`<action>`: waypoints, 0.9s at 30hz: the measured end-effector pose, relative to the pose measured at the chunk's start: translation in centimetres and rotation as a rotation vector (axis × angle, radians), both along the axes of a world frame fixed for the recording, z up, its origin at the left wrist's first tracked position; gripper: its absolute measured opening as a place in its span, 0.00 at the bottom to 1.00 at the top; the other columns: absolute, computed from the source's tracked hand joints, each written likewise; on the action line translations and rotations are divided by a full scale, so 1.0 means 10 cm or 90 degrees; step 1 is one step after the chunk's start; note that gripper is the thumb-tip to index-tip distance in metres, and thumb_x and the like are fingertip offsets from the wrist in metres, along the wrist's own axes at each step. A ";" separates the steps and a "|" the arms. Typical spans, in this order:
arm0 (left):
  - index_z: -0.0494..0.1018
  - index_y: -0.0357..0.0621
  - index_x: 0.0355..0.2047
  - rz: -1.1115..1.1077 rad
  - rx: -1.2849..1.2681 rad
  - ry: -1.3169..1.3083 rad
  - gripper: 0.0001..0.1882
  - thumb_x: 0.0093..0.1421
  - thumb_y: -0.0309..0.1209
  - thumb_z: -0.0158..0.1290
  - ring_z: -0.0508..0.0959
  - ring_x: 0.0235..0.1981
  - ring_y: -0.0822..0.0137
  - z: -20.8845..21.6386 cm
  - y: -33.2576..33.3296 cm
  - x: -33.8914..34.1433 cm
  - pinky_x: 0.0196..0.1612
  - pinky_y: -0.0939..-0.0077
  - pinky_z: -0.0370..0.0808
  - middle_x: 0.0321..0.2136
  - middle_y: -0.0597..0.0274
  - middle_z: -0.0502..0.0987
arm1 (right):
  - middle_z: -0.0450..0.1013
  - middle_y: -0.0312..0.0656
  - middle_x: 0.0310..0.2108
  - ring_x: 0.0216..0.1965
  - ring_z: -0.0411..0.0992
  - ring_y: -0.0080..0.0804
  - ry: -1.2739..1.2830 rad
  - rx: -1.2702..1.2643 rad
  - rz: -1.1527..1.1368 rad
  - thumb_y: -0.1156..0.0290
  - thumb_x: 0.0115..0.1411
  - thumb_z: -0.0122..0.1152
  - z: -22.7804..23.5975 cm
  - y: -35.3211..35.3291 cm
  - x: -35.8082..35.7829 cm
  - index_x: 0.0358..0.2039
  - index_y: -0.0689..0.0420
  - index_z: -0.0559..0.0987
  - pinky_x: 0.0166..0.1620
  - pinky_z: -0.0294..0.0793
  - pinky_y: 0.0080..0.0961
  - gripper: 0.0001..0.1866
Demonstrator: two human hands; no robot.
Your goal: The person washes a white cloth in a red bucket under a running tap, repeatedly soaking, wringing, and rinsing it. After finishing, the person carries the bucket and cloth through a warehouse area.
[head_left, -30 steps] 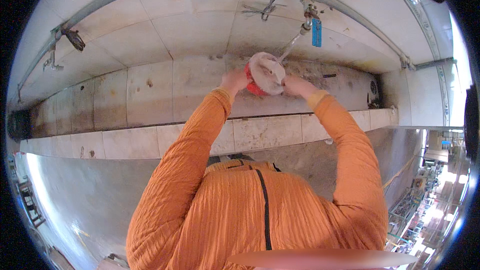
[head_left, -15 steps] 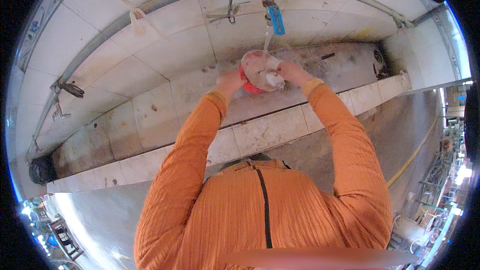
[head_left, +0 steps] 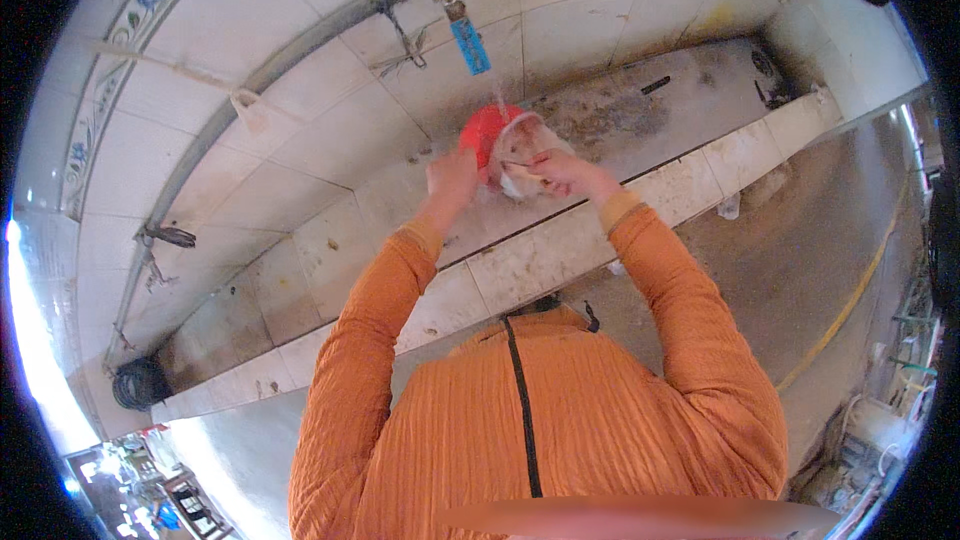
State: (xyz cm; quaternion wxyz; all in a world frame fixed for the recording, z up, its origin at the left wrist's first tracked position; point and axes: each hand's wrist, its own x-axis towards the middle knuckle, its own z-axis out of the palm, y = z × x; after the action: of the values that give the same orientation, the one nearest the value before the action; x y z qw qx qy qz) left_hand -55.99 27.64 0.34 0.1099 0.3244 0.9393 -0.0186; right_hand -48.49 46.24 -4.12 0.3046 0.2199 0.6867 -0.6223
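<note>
Red bowl (head_left: 487, 128), one, pale inside: between the two hands' fingers, tipped further over than a moment ago, so its red outside shows above the left fingers and its mouth faces the right. Left hand (head_left: 453, 178): fingers bent onto the bowl's side. Right hand (head_left: 568, 174): fingers curled nearly together at the mouth, beside a whitish piece (head_left: 522, 183); grip on it cannot be told. Water stream (head_left: 500, 97): above the fingers, meeting the rim. Tap with blue tag (head_left: 468, 45): beyond. Stained trough (head_left: 610, 125): beneath. Tiled ledge (head_left: 540, 258): nearer the body. Black coil (head_left: 140, 383): far left.
</note>
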 end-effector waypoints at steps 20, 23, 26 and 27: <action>0.66 0.42 0.36 0.180 0.240 -0.239 0.19 0.50 0.42 0.48 0.72 0.20 0.68 -0.26 -0.55 -0.13 0.19 0.74 0.68 0.18 0.60 0.71 | 0.69 0.46 0.25 0.20 0.68 0.34 0.293 0.285 0.170 0.64 0.49 0.51 0.24 -0.02 0.03 0.36 0.56 0.70 0.23 0.67 0.27 0.15; 0.65 0.42 0.38 0.336 0.376 -0.526 0.21 0.51 0.45 0.47 0.70 0.17 0.72 -0.63 -0.49 -0.02 0.16 0.78 0.66 0.18 0.60 0.71 | 0.71 0.50 0.27 0.27 0.71 0.41 0.367 0.532 0.318 0.60 0.46 0.52 0.39 0.21 0.07 0.31 0.58 0.73 0.29 0.69 0.33 0.15; 0.63 0.41 0.40 0.312 0.361 -0.571 0.23 0.53 0.48 0.43 0.71 0.19 0.67 -0.85 -0.36 0.07 0.18 0.74 0.68 0.22 0.55 0.72 | 0.71 0.47 0.29 0.31 0.71 0.43 0.260 0.686 0.378 0.59 0.44 0.52 0.44 0.33 0.01 0.29 0.57 0.74 0.32 0.70 0.36 0.16; 0.62 0.41 0.40 0.288 0.336 -0.561 0.24 0.54 0.49 0.41 0.73 0.21 0.64 -0.90 -0.33 0.09 0.20 0.72 0.69 0.24 0.53 0.72 | 0.71 0.47 0.29 0.31 0.71 0.43 0.253 0.716 0.383 0.60 0.45 0.51 0.42 0.31 0.01 0.29 0.57 0.74 0.32 0.70 0.37 0.15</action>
State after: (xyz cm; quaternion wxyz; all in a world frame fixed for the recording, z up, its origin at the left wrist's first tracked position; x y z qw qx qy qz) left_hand -55.06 24.33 -8.67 0.4081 0.1086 0.8237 0.3785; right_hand -48.37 49.37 0.05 0.1713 0.0250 0.9811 -0.0861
